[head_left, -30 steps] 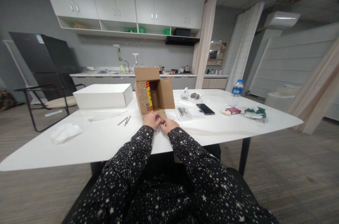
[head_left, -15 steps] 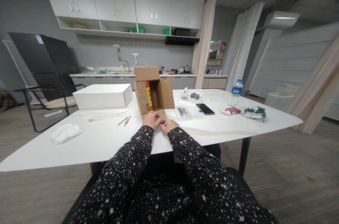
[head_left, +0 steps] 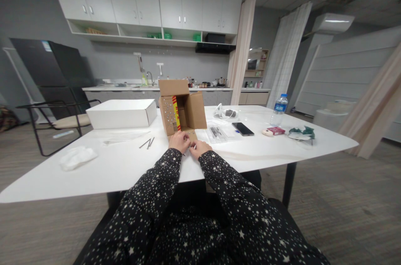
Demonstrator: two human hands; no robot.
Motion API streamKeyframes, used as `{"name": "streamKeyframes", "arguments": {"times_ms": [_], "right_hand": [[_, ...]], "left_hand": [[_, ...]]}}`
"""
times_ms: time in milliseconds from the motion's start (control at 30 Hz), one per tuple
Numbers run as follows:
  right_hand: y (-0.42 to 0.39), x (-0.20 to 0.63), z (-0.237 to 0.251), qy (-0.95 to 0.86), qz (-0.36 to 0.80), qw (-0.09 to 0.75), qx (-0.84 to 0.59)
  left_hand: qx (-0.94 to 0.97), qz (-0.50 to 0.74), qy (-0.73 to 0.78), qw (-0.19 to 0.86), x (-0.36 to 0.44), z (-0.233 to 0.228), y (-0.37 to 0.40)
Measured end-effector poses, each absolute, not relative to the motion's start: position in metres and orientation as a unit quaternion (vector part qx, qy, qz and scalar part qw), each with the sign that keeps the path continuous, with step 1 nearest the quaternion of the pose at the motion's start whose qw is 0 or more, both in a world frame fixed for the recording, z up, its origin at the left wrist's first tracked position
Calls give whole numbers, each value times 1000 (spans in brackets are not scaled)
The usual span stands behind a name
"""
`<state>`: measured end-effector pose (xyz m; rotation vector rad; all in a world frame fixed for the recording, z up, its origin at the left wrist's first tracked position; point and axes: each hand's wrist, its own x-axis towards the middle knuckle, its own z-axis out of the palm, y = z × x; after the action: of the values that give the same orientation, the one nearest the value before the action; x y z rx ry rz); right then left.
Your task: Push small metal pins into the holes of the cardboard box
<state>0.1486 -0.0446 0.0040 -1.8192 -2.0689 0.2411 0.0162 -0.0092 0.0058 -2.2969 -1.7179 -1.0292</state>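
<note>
A brown cardboard box (head_left: pixel 169 114) lies on its side, its opening and flaps toward me; small pale round dots in rows cover its left flap beside a red and yellow strip. My left hand (head_left: pixel 179 142) is closed over the near bottom flap (head_left: pixel 191 134), fingers curled inward. Close against it, my right hand (head_left: pixel 200 148) is closed in a pinch. The fingertips of both hands almost meet at the flap's front edge. Whatever is between them is too small and too hidden to name.
Left on the white table (head_left: pixel 119 173) are a white box (head_left: pixel 122 114), several metal nails (head_left: pixel 148 143) and a crumpled white tissue (head_left: pixel 77 158). To the right lie a plastic bag of small parts (head_left: pixel 217 133), a phone (head_left: pixel 243 128), a water bottle (head_left: pixel 279 109) and a green item (head_left: pixel 302 133).
Only slight finger movement shows at the flap's front edge. Box, hands and the other objects keep their places.
</note>
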Motion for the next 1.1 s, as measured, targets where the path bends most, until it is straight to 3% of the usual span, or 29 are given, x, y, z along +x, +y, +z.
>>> {"name": "streamKeyframes", "arguments": {"times_ms": [1100], "right_hand": [[-47,149,6,-745,79,188,-635]], "left_hand": [[-777,-329,-536,18,16,-1,-5]]}}
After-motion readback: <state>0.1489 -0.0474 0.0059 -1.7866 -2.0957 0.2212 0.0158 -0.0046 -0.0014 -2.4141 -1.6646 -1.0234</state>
